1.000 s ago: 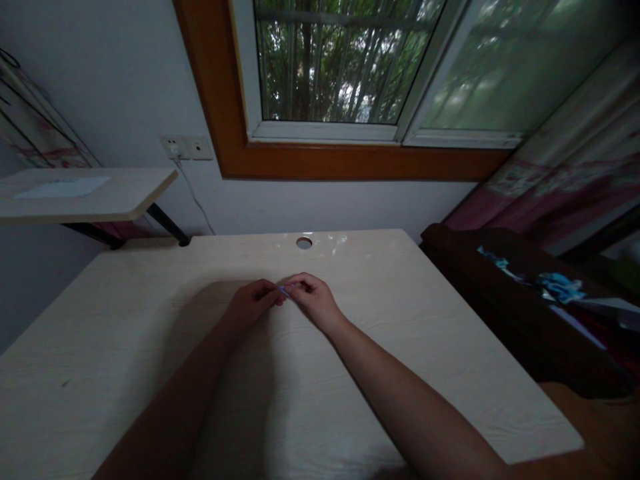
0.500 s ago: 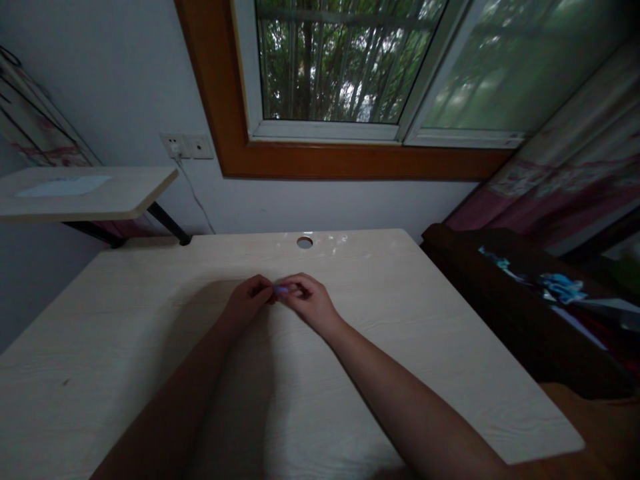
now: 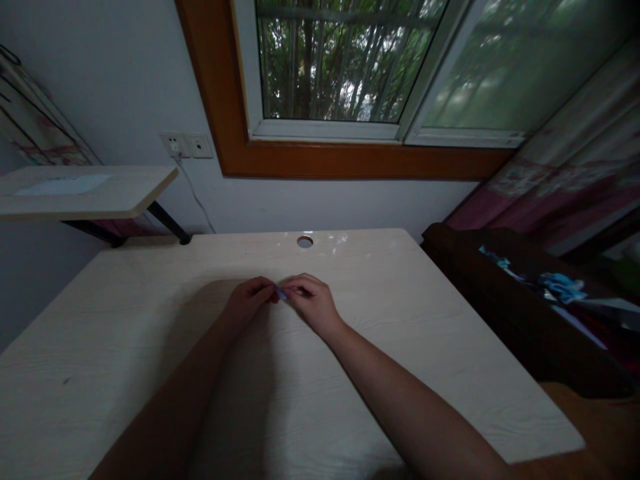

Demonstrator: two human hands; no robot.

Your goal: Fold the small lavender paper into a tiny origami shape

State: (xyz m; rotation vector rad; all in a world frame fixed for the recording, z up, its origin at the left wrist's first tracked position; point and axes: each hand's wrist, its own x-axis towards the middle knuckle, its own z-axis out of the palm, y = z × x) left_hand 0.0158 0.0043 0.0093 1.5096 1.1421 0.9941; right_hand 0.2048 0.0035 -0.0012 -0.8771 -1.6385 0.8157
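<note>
Between my two hands is a small, flat purple piece [image 3: 281, 293], perhaps paper; its exact kind is too small to make out. My left hand [image 3: 250, 295] pinches its left end between thumb and fingertips. On the other side, my right hand [image 3: 313, 301] has its thumb and fingers closed at the piece's right end. Both hands are just over the pale wood-grain table [image 3: 320, 387], near its far half. My fingers hide part of the purple piece.
A round cable hole [image 3: 305, 242] lies beyond my hands near the far edge. At the left, a raised shelf [image 3: 85, 193] on black legs holds a sheet of paper. Right of the table stands a dark brown piece of furniture [image 3: 480, 267] with blue items [image 3: 563, 288] on it.
The purple piece has tilted, its right end now lower. My right fingers have drawn closer together around it. Both arms stay nearly in place.
</note>
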